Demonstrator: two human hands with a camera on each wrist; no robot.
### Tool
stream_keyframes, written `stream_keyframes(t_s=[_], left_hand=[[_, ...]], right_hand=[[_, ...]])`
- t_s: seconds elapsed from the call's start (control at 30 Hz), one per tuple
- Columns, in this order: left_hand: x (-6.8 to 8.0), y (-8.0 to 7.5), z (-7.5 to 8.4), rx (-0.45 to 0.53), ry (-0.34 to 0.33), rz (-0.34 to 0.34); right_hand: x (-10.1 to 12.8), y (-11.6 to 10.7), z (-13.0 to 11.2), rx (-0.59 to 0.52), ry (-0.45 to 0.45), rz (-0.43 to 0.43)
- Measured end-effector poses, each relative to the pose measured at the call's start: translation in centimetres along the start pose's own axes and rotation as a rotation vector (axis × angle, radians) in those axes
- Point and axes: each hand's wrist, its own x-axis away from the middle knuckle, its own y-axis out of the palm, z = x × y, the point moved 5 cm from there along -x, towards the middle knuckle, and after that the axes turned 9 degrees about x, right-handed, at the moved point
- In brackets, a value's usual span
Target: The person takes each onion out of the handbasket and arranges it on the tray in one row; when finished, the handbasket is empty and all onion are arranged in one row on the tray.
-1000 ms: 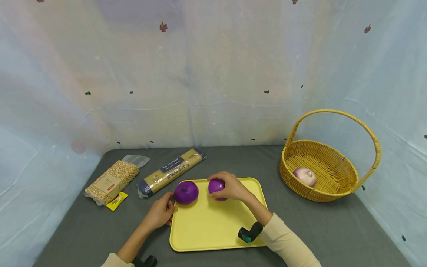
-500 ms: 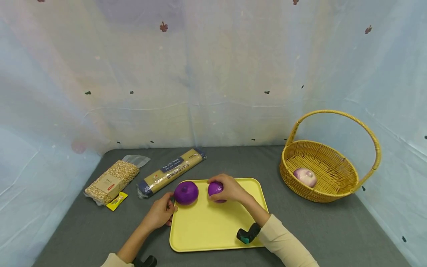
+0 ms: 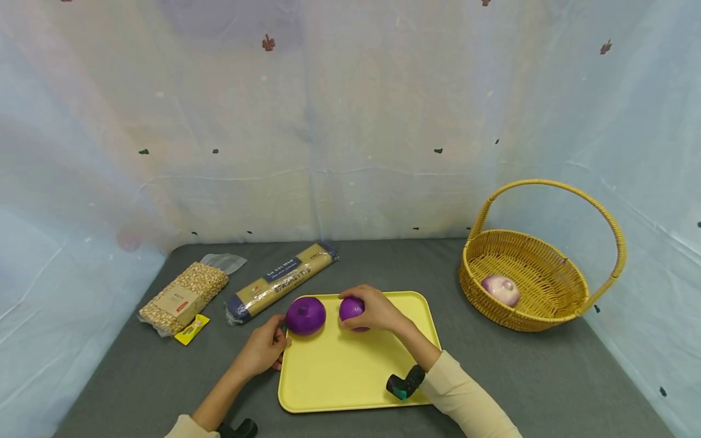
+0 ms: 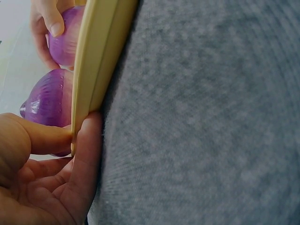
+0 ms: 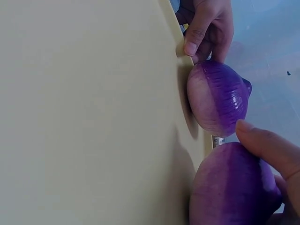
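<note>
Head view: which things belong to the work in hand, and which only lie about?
In use: right hand gripping an onion; second onion; yellow tray, its edge pinched by left hand.
Lying about: spaghetti pack; bean bag; basket with a pale onion.

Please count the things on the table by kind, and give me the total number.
Purple onions: 2, one free on the tray, one in the right hand
Pale onion: 1
Tray: 1
Basket: 1
Spaghetti pack: 1
Bean bag: 1
Yellow packet: 1
Total: 8
</note>
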Motion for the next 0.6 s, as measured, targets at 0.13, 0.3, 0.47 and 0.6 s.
stream_keyframes(t_s=[0.13,0.3,0.47,0.6], left_hand=[[0.03,-0.02,0.06,0.005,-0.003,-0.002],[0.02,-0.04,0.15,0.004,-0.004,-0.003],[0.07,-0.07,0.26,-0.004,-0.004,-0.002],[0.14,-0.07,0.31,-0.007,-0.006,-0.006]], right_hand=[[-0.03,0.11,0.01,-0.004,0.008,-0.004],[-0.09,0.14,-0.08,-0.006,0.011,-0.008],[-0.09,0.23,-0.25,-0.018,0.0,-0.019],[-0.09,0.32,-0.24,-0.022,0.005,-0.026]])
